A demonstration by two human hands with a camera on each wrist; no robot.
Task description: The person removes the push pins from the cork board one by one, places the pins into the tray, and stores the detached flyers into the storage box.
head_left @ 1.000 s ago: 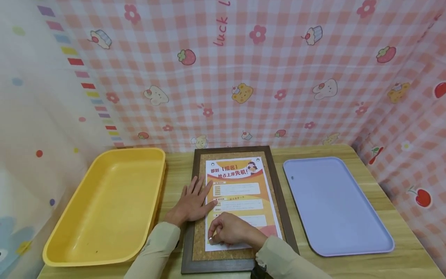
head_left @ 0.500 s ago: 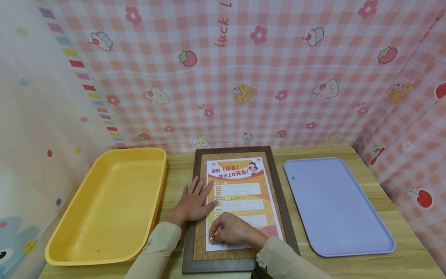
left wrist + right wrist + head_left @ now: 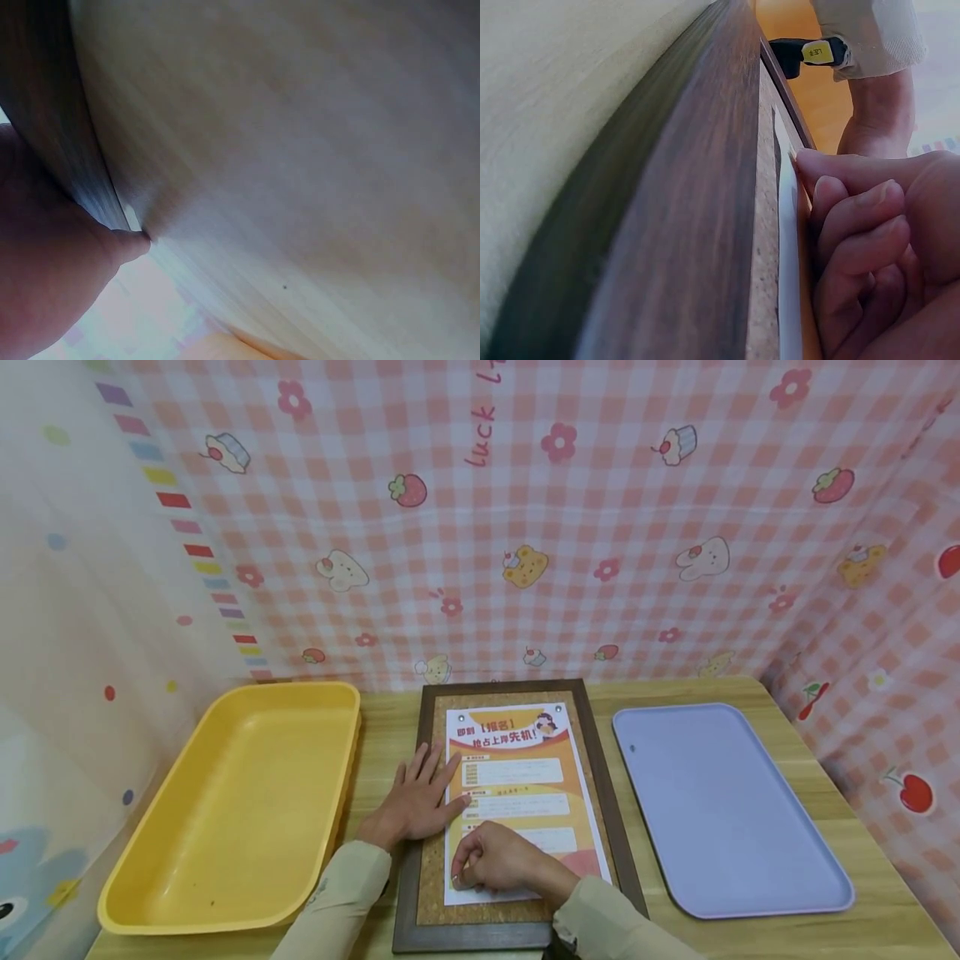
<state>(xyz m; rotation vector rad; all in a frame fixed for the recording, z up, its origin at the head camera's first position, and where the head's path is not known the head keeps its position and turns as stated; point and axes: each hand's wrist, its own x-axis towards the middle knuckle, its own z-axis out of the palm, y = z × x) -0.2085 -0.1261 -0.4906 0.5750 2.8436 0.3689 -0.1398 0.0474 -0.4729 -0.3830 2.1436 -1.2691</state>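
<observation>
A poster [image 3: 513, 775] with orange and yellow print lies on a cork board [image 3: 480, 912] in a dark wooden frame [image 3: 516, 935]. Small silvery push pins [image 3: 461, 718] sit at its two top corners. My left hand [image 3: 416, 802] rests with spread fingers across the board's left side and the poster's edge. At the poster's lower left corner, my right hand [image 3: 495, 860] pinches a small pale push pin [image 3: 455, 881], mostly covered by the fingertips. The right wrist view shows the curled fingers [image 3: 862, 217] close against the paper; the pin is hidden there.
On the left stands a deep yellow tray [image 3: 341, 793], with small dark specks on its bottom. To the right lies a shallow lilac tray [image 3: 735, 827] with one small push pin [image 3: 632, 748] near its upper left. Checked cloth [image 3: 480, 518] hangs behind the wooden table [image 3: 847, 793].
The head view has shifted slightly. Both hands stay at the same places on the poster and board, the right one still pinching at the lower left corner.
</observation>
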